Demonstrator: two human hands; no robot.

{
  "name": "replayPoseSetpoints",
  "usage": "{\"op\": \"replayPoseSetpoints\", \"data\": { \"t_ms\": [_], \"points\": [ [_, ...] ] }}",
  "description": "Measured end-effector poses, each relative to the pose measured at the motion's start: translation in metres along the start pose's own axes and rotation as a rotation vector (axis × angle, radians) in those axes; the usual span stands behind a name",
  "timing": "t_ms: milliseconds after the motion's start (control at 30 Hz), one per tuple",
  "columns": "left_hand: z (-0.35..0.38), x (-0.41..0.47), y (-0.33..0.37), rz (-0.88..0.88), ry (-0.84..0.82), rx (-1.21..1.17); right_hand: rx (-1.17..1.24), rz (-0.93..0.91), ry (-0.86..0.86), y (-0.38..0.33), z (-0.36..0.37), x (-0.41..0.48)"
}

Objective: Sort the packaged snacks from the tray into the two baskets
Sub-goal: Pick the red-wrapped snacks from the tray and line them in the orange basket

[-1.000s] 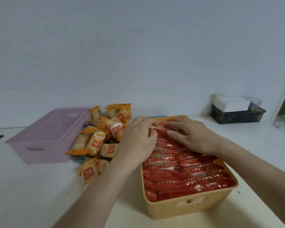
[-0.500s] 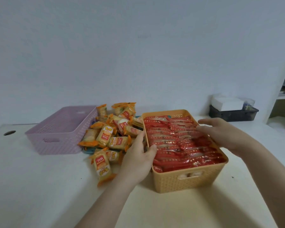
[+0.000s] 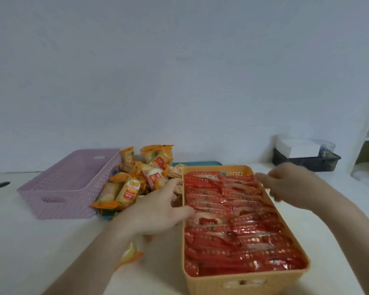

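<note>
Hands sit on both sides of the orange basket at the lower right of the frame. The left hand lies open at the basket's left rim, with its thumb reaching in over the red packets. It holds nothing that I can see. The right hand is at the right rim with its fingers curled loosely; it is blurry, so I cannot tell if it grips the rim or a packet. I think the hands are there to keep the full basket steady or to slide it.

The red packets fill the orange basket in neat rows. The yellow packets are heaped in the middle of the frame on a teal tray, which mostly hides under them. The pink basket at the left looks empty, so it is likely for the yellow ones. 1 yellow packet lies loose on the white surface under the left arm.

Compared with 0.5 seconds ago, the orange basket is nearer the bottom of the frame, and the left hand is higher along its rim.
</note>
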State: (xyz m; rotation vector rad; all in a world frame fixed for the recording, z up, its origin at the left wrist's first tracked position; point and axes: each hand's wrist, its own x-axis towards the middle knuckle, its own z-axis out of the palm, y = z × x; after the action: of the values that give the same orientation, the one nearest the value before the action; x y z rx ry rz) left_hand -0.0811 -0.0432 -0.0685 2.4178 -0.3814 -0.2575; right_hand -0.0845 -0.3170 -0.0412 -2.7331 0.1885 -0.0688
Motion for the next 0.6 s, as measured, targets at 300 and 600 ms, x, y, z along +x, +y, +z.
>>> {"op": "replayPoseSetpoints", "data": {
  "t_ms": [300,600],
  "points": [
    [-0.067,0.092,-0.048,-0.051,0.237,0.490,0.039,-0.383,-0.232,-0.099,0.004,0.114],
    [-0.049,0.144,-0.099,0.044,0.202,0.600,-0.351,-0.613,-0.703,-0.197,0.086,0.178]
  ]
}}
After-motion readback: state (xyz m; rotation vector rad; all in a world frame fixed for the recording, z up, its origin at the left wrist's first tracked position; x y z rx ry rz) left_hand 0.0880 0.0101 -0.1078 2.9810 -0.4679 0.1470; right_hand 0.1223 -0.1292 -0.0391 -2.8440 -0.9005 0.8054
